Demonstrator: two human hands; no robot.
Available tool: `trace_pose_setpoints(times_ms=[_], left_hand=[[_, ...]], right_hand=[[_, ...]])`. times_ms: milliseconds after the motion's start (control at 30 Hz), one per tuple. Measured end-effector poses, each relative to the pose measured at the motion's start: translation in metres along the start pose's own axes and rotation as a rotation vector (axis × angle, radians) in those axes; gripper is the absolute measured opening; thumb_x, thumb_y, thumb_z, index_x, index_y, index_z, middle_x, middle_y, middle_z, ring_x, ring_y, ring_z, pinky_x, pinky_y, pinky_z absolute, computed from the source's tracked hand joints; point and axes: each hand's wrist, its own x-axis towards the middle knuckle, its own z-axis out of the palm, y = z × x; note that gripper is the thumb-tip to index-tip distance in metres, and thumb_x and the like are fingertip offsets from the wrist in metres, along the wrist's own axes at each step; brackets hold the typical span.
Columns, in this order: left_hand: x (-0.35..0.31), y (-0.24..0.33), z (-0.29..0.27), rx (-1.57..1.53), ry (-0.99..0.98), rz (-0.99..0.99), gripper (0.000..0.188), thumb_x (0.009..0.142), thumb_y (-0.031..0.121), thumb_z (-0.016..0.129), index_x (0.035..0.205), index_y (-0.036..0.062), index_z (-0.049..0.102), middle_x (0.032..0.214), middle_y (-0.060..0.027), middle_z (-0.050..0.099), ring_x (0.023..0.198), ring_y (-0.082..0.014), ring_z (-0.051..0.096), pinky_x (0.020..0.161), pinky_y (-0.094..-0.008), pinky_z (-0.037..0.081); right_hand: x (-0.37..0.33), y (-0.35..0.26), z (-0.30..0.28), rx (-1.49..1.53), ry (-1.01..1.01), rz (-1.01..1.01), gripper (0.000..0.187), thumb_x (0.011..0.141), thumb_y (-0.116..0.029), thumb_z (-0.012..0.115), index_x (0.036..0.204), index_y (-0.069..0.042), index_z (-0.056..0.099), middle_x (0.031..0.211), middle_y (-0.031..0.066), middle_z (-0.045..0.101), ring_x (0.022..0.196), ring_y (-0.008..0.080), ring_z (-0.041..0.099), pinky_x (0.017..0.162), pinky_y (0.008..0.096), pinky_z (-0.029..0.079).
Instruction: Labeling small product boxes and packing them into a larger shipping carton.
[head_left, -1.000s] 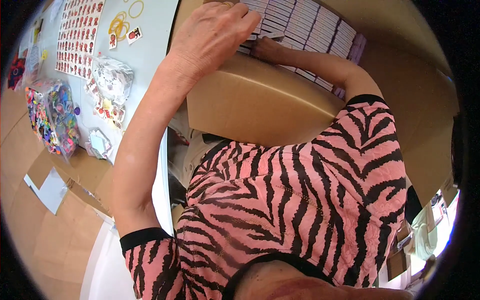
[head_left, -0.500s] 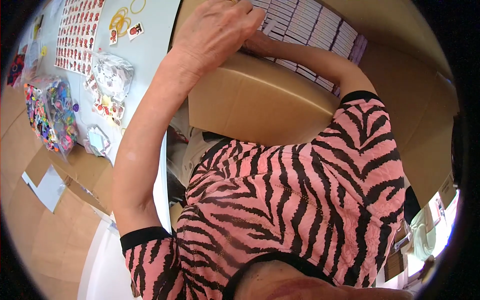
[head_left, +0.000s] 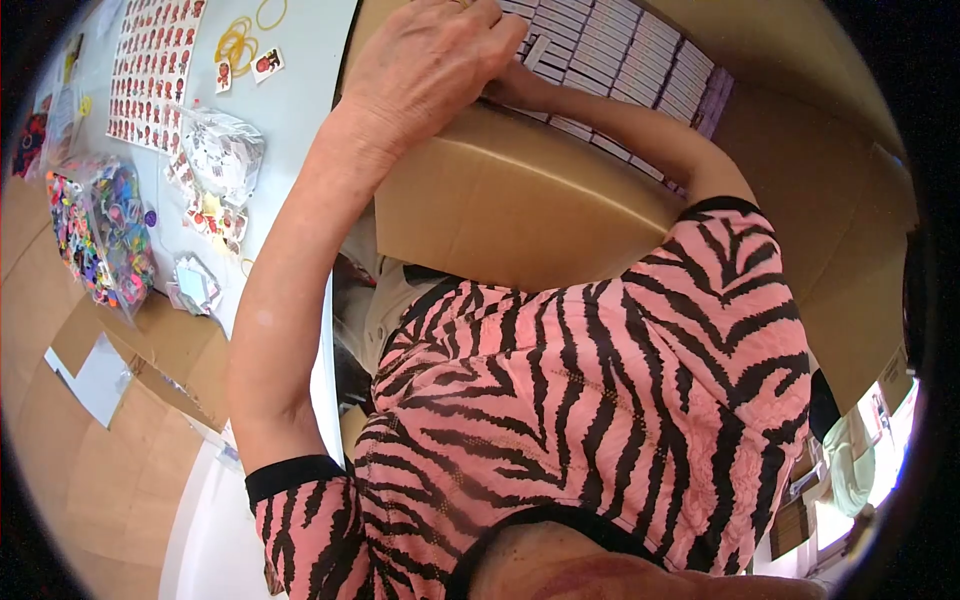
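An open cardboard box [head_left: 520, 195] stands against my front, filled with tight rows of small flat packs [head_left: 600, 60] whose edges are white and purple. Over its near left part my left hand [head_left: 430, 65] is bent with its fingers curled; their tips and whatever they grip are hidden at the top of the picture. My right hand [head_left: 515, 87] reaches down among the packs beside it. Its fingers are covered by the left hand. A small pale strip [head_left: 538, 50] lies on the packs just past my right hand.
On the pale table [head_left: 300, 100] at left lie a sticker sheet [head_left: 155, 70], yellow rubber bands [head_left: 236, 45], two loose stickers and a clear bag of white pieces [head_left: 225, 150]. A clear bag of colourful pieces [head_left: 105, 230] sits at the table's edge. Tall box flaps rise at right.
Both hands stay at nearly the same spot over the packs. My right forearm and the small pale strip have shifted only slightly.
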Motion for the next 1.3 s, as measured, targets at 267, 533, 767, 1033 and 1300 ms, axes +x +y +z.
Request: trace_pose_setpoints(times_ms=[267,533,767,1033,1300], left_hand=[[-0.001,0.001,0.0,-0.016,0.011,-0.002,0.006,0.078,0.003,0.055,0.083,0.0028,0.054,0.082,-0.0116,0.058,0.083,-0.0246,0.061,0.079,-0.0342,0.048],[-0.001,0.002,0.005,0.002,0.028,0.003,0.005,0.077,0.003,0.055,0.081,0.0034,0.052,0.081,-0.0108,0.057,0.083,-0.0238,0.061,0.078,-0.0342,0.048],[-0.003,0.002,-0.001,-0.002,0.046,0.01,0.006,0.076,0.004,0.056,0.081,0.0036,0.052,0.079,-0.0109,0.056,0.082,-0.0239,0.061,0.078,-0.0337,0.048],[-0.001,0.002,0.003,0.022,0.051,0.014,0.004,0.078,0.005,0.055,0.081,0.0037,0.053,0.078,-0.0103,0.057,0.08,-0.0237,0.062,0.077,-0.0331,0.048],[-0.002,0.002,0.002,0.036,-0.005,-0.015,0.003,0.079,0.004,0.053,0.082,0.0034,0.054,0.08,-0.0105,0.059,0.079,-0.0226,0.062,0.076,-0.0327,0.048]], right_hand=[[-0.037,0.002,-0.087,-0.845,-0.356,-0.088,0.035,0.088,-0.015,0.049,0.122,-0.011,0.051,0.127,0.0131,0.051,0.118,0.0299,0.05,0.095,0.0385,0.045],[-0.047,0.022,-0.099,-1.019,-0.122,-0.307,0.024,0.082,-0.014,0.052,0.105,-0.008,0.056,0.11,0.0074,0.056,0.109,0.025,0.052,0.092,0.0365,0.044],[-0.044,-0.043,-0.079,-0.486,-0.07,0.029,0.033,0.087,-0.025,0.06,0.111,-0.002,0.057,0.1,0.0116,0.064,0.091,0.0262,0.064,0.073,0.0403,0.053],[-0.003,0.001,-0.026,-0.162,-0.108,0.095,0.038,0.084,-0.036,0.059,0.099,-0.001,0.061,0.089,0.0213,0.066,0.087,0.0362,0.064,0.074,0.0465,0.051],[-0.006,-0.047,-0.034,-0.432,-0.093,0.197,0.026,0.088,-0.025,0.055,0.102,-0.003,0.058,0.087,0.0143,0.064,0.08,0.0259,0.061,0.071,0.0379,0.049]])
